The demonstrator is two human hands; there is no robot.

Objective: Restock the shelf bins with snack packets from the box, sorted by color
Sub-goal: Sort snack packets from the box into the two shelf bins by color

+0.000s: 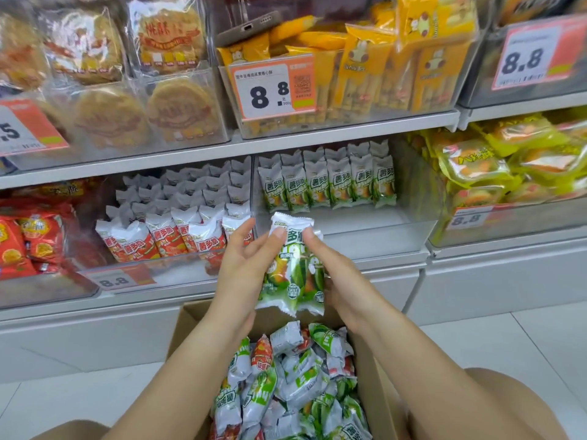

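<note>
Head view: both hands' fingers [279,234] pinching green packets [295,274] before half-filled green bin [349,246], above box [187,325].

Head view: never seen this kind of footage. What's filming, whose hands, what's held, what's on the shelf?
No machine here: a person wears a wide-angle camera on the head, looking forward and down at their own two bare hands. Both the left hand and the right hand grip a small bunch of green snack packets above an open cardboard box, which holds mixed green and red packets. On the shelf behind, one clear bin holds red packets; the bin to its right holds a row of green packets at the back, with bare space in front. Above are orange price tags reading 8.8.
</note>
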